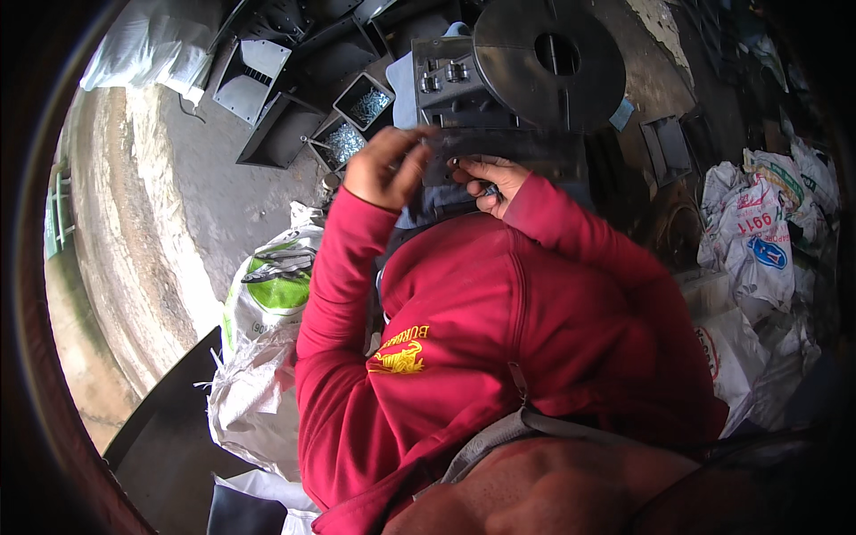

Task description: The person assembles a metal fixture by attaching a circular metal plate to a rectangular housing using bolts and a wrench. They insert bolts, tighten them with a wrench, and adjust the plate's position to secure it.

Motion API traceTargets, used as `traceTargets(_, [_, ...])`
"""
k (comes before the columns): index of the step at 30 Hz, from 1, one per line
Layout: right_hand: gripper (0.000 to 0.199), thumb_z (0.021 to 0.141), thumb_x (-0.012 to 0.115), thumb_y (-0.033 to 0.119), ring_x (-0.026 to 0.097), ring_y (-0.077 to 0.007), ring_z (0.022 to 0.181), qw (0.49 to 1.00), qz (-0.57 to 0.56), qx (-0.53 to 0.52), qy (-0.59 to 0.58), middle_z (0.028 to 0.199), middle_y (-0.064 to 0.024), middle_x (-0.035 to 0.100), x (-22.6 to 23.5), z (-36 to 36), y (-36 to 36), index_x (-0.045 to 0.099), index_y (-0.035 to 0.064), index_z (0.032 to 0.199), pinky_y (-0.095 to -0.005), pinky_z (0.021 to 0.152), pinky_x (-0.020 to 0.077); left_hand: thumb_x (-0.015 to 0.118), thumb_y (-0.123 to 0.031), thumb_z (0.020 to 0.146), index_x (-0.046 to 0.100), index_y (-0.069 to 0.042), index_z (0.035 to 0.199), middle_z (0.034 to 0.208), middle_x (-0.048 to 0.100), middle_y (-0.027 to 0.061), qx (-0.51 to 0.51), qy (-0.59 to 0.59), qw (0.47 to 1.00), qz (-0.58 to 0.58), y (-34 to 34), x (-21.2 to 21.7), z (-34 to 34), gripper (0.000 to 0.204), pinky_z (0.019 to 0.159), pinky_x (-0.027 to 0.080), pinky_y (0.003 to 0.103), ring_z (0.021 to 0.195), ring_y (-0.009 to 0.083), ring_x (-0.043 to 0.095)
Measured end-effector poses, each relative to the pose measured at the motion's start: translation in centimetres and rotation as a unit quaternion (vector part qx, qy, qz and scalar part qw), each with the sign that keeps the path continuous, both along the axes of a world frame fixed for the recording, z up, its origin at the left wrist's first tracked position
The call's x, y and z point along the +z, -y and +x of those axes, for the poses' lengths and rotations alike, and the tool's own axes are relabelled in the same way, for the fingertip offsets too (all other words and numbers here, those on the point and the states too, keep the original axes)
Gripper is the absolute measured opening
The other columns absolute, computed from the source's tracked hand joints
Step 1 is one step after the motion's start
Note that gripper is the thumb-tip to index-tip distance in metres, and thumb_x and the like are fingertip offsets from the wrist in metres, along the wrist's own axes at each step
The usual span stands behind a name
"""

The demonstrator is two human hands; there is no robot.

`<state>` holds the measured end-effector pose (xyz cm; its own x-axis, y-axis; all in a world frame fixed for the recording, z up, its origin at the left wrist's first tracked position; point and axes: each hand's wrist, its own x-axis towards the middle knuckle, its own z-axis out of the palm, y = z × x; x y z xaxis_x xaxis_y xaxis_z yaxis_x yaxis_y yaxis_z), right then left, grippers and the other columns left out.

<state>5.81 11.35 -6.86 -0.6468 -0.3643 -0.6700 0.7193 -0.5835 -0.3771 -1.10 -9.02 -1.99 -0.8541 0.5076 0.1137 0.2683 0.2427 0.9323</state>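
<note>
Here both hands [437,174] grip a flat, dark grey metal bracket [499,147].

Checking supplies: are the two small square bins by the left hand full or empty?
Neither: both small bins hold shiny fasteners, a heap covering each floor, with the walls bare above it.

The left hand [385,168] is raised with its fingers curled at the left end of a flat dark metal bracket [508,147], touching its edge. The right hand [489,181] sits just below the bracket's middle, fingers bent, pinching something small that is too blurred to make out. Just above the right hand a round metal disc [548,62] with a centre hole lies over a grey metal frame [446,85]. Up and to the left of the left hand stand two small open trays of screws [352,120]. Below it lies a white and green sack [272,290].
</note>
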Motion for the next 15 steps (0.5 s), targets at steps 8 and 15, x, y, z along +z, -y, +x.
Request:
traceTargets(8, [0.028, 0.089, 0.062, 0.029, 0.032, -0.0003, 0.043, 0.999, 0.018, -0.02, 0.029, 0.062, 0.0082, 0.041, 0.4, -1.3, 0.6, 0.057, 0.0117, 0.11, -0.0174, 0.039, 0.0237, 0.047, -0.002, 0.086, 0.052, -0.005, 0.129, 0.087, 0.054, -0.005, -0.047, 0.138, 0.989, 0.029, -0.2, -3.5, -8.7, 0.044, 0.063, 0.038, 0.018, 0.066, 0.002, 0.042])
traceTargets(15, [0.03, 0.087, 0.066, 0.03, 0.031, -0.0016, 0.042, 0.997, 0.04, -0.057, 0.031, 0.065, 0.0065, 0.04, 0.2, -1.8, 1.5, 0.059, 0.01, 0.108, -0.018, 0.037, 0.0227, 0.043, 0.001, 0.084, 0.056, -0.006, 0.126, 0.1, 0.06, -0.0022, -0.117, 0.084, 0.988, 0.047, -1.8, -6.2, -11.0, 0.044, 0.076, 0.041, 0.018, 0.081, 0.0038, 0.05])
